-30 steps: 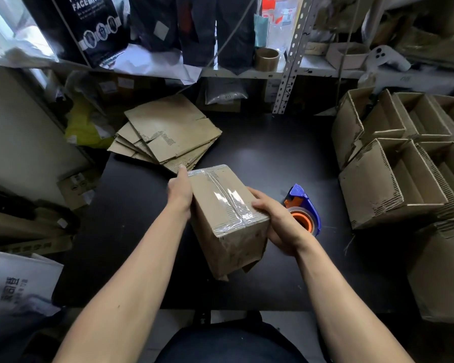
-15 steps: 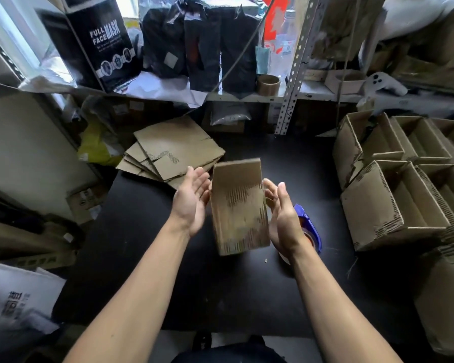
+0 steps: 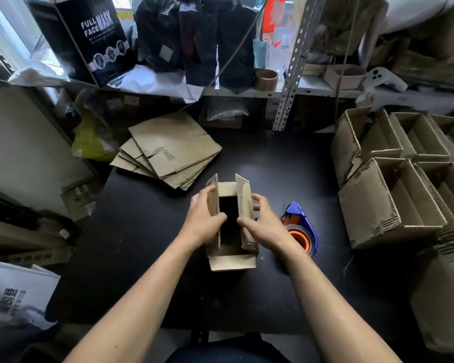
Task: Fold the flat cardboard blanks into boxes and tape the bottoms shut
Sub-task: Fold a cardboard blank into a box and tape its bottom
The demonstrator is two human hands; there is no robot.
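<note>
Half a second ago the small brown corrugated cardboard box [image 3: 230, 226] was up between my flat palms with a closed side facing me; now it stands on the black tabletop [image 3: 142, 231] with its open mouth up, and I look down into its dark inside. Both long top flaps stand upright, and the short near flap folds out toward me.

With my left hand [image 3: 203, 220] I pinch the left flap, thumb on the inner face and fingers curled round the outside. My right hand [image 3: 260, 223] holds the right flap the same way, thumb at the inside edge, fingers wrapped over the outer face.

Just right of my right wrist lies the blue tape dispenser with its orange-cored roll [image 3: 300, 231], apart from the box. Behind the box, to the left, sits the fanned stack of flat brown cardboard blanks [image 3: 168, 150]. Along the right edge stand the finished open-topped cardboard boxes [image 3: 393, 184], packed closely.
</note>
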